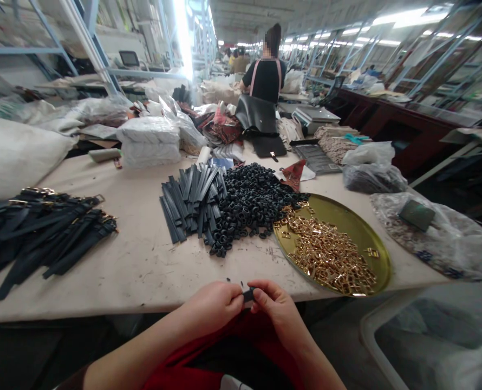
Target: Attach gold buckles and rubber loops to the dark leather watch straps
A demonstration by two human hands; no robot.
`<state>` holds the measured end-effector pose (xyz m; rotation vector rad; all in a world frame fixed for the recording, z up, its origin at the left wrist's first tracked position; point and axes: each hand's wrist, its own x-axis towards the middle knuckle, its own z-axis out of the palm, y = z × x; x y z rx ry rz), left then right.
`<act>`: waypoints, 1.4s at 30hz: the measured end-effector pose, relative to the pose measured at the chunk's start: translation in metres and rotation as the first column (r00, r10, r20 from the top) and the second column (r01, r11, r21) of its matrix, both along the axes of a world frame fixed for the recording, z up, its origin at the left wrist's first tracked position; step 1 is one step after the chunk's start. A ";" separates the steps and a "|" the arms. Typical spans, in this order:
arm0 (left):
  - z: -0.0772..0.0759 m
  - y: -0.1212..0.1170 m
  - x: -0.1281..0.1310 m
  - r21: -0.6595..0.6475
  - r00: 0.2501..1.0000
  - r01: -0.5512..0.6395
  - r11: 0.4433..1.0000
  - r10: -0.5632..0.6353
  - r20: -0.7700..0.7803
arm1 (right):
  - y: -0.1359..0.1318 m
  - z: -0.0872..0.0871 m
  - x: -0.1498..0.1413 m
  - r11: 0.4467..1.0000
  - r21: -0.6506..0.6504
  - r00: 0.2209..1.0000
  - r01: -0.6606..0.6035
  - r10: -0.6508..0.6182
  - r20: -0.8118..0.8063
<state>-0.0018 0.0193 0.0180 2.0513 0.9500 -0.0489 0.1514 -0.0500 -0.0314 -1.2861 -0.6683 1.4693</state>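
My left hand [214, 306] and my right hand [275, 309] meet at the table's near edge, both pinching one small dark strap piece [248, 295] between their fingertips. Straight ahead on the table lies a stack of dark flat straps [192, 200], with a heap of small black loops [247, 206] touching its right side. A round brass tray [358, 227] to the right holds several gold buckles [326, 254]. At the far left sits a pile of finished dark straps with buckles [41, 233].
A person in a black top [265, 76] works at the far end of the long table [135, 265]. White sacks [9, 151], wrapped bundles [149, 141] and plastic bags [440, 233] crowd its edges. Blue shelving runs along both sides.
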 end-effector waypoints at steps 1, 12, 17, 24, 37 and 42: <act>-0.002 -0.002 0.002 0.026 1.000 0.004 1.000 -0.004 -0.004 | 0.000 0.001 0.000 0.999 0.041 0.996 -0.015 0.011 0.086; -0.005 -0.011 0.009 -0.351 0.983 -0.023 0.936 0.085 0.163 | 0.009 0.006 0.022 1.000 -0.007 0.992 0.027 -0.026 0.126; -0.010 -0.006 0.006 -0.293 0.936 -0.091 0.952 0.182 0.302 | 0.013 0.000 0.013 0.996 0.038 0.994 -0.085 0.082 0.073; -0.024 0.011 0.012 -0.476 0.859 -0.258 0.841 0.425 0.285 | 0.084 0.009 0.098 0.995 0.075 0.354 -0.066 -0.047 0.934; -0.014 0.003 0.015 -0.571 0.820 -0.306 0.762 0.516 0.250 | 0.103 0.011 0.108 0.978 0.081 0.321 -0.194 -0.015 0.947; -0.020 0.001 0.015 -0.555 0.825 -0.304 0.774 0.505 0.252 | 0.057 0.020 0.056 0.977 0.137 0.910 -0.162 0.094 0.404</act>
